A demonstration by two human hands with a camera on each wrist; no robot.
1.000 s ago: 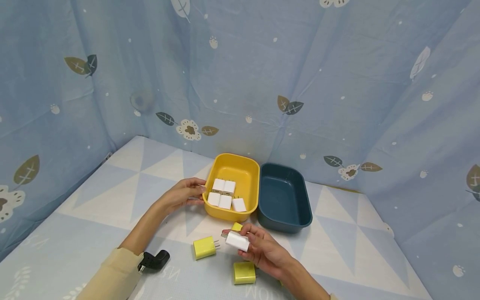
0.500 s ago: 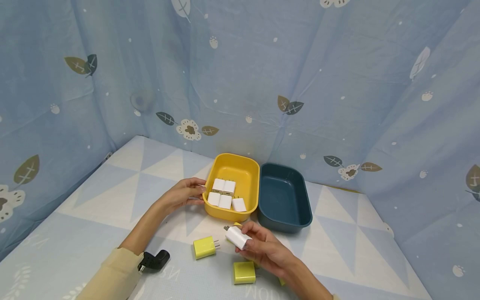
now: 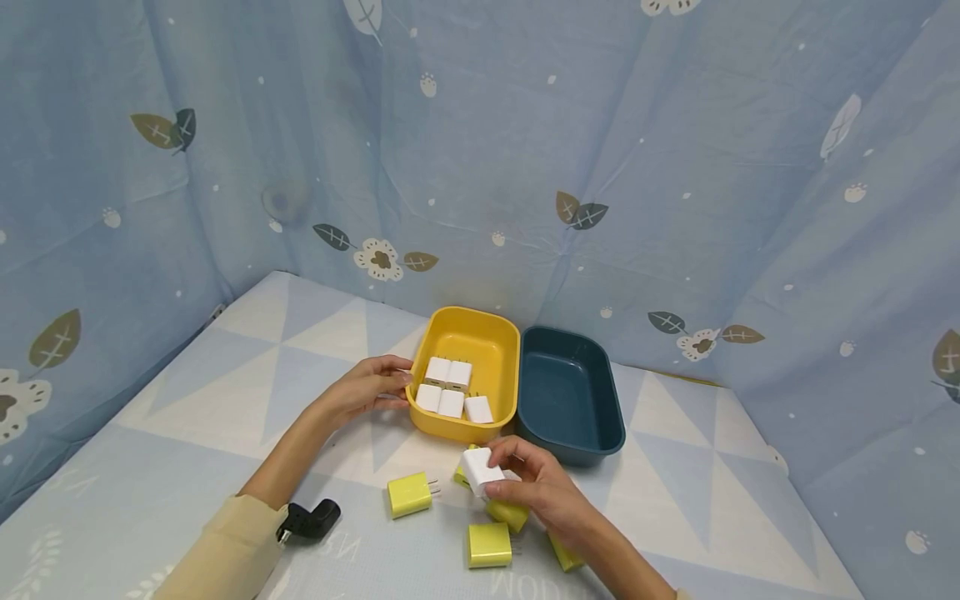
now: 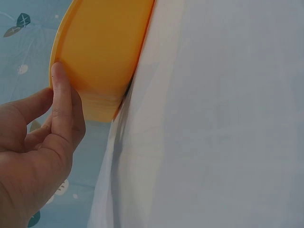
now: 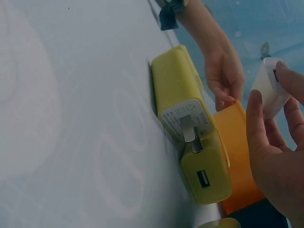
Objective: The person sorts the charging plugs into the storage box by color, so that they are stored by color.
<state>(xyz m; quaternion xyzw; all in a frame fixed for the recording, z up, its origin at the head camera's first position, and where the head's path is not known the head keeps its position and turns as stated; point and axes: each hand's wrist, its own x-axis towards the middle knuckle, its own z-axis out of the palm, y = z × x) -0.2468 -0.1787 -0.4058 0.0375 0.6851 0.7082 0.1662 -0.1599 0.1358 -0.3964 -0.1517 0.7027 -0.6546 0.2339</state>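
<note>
In the head view my right hand point(image 3: 536, 483) pinches a white charger plug point(image 3: 482, 472) between thumb and fingers, above yellow charger plugs. From the right wrist the held white plug point(image 5: 270, 88) shows a dark port at its end, by the thumb. My left hand point(image 3: 371, 385) touches the left side of a yellow bin point(image 3: 457, 428). Up close in the left wrist view, a fingertip lies against the outer wall of the bin point(image 4: 102, 42), just below its rim. Several white charger plugs point(image 3: 451, 404) stand grouped in the near half of the bin.
A dark blue bin point(image 3: 570, 457) stands right against the yellow one. Several yellow charger plugs lie on the cloth, one at the left point(image 3: 408, 495) and another nearer the front point(image 3: 489, 546). A black object point(image 3: 313, 520) is at the left forearm. A curtain point(image 3: 480, 167) hangs behind.
My right hand has turned the white plug, so its pins no longer show in the head view, and moved slightly up and right. More of the yellow plugs show beneath. The left hand has stayed put.
</note>
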